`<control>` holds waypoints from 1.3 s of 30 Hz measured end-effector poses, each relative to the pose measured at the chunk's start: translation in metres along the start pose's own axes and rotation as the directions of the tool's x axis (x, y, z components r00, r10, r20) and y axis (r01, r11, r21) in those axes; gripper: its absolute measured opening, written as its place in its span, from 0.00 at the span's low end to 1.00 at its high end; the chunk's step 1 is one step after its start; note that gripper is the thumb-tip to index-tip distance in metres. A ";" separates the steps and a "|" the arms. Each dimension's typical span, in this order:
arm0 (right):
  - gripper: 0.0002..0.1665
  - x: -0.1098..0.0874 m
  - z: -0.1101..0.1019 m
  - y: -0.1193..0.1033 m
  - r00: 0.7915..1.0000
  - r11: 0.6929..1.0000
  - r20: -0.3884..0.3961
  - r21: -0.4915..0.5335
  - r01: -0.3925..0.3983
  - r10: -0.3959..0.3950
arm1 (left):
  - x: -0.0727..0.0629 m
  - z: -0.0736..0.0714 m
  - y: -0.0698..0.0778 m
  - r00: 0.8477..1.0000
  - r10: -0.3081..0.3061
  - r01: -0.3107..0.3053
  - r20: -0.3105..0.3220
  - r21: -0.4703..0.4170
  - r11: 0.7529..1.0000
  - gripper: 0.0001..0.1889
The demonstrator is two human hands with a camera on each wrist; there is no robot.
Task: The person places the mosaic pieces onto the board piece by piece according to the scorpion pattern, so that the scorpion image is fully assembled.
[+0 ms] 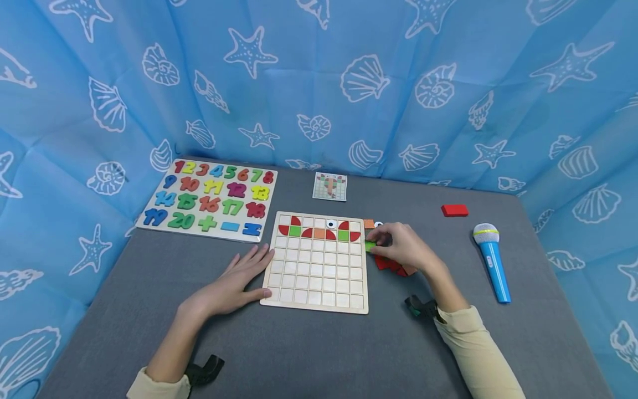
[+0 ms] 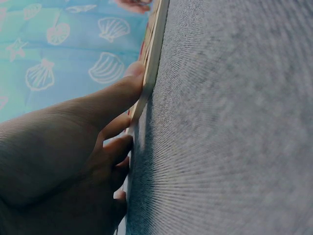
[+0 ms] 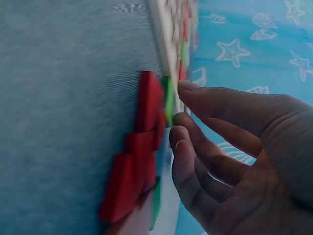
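A wooden grid board (image 1: 316, 271) lies on the table, with red, green and orange tiles and an eye tile (image 1: 331, 224) along its top rows. My left hand (image 1: 234, 285) rests at its left edge with fingers spread; the thumb (image 2: 134, 78) lies on the board's near corner. At the right edge, my right hand (image 1: 404, 245) hovers over a loose pile of tiles. Its thumb and fingertips are slightly apart right by a green tile (image 1: 370, 246), with a visible gap between them in the right wrist view. Red tiles (image 3: 139, 161) lie below that hand, partly hidden by it in the head view.
A pattern card (image 1: 330, 187) lies behind the board. To the left is a number puzzle board (image 1: 209, 200). A red block (image 1: 454, 210) and a blue toy microphone (image 1: 493, 265) lie at the right. A blue shell-print curtain (image 1: 309, 100) surrounds the table's back and sides.
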State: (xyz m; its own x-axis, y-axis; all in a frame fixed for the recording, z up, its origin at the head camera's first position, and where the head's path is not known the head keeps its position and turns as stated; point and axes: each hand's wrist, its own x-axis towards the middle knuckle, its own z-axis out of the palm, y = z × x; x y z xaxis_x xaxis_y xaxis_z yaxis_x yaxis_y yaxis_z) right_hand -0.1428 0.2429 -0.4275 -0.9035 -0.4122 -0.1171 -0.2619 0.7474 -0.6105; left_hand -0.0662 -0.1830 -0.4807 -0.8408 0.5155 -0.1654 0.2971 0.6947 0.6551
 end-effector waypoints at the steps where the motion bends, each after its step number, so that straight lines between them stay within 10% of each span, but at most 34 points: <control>1: 0.13 0.000 0.001 0.002 1.000 1.000 0.007 -0.010 -0.005 0.005 | 0.000 -0.001 0.001 1.000 -0.007 0.007 0.004 -0.002 1.000 0.49; 22: 0.10 -0.007 -0.001 0.008 0.998 0.998 -0.031 0.025 0.049 -0.048 | 0.003 0.005 -0.008 1.000 0.006 -0.006 -0.006 0.030 1.000 0.49; 39: 0.17 0.002 0.023 -0.028 0.992 0.950 -0.055 0.289 0.121 -0.110 | 0.000 0.003 -0.006 0.999 0.044 -0.044 -0.025 -0.003 0.999 0.48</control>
State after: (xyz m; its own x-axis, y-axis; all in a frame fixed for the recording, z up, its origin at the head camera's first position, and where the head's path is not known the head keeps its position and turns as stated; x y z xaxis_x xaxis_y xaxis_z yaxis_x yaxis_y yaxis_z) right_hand -0.1294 0.2089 -0.4290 -0.8865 -0.4628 -0.0063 -0.2601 0.5094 -0.8203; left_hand -0.0665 -0.1862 -0.4871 -0.8379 0.5329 -0.1177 0.3327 0.6698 0.6639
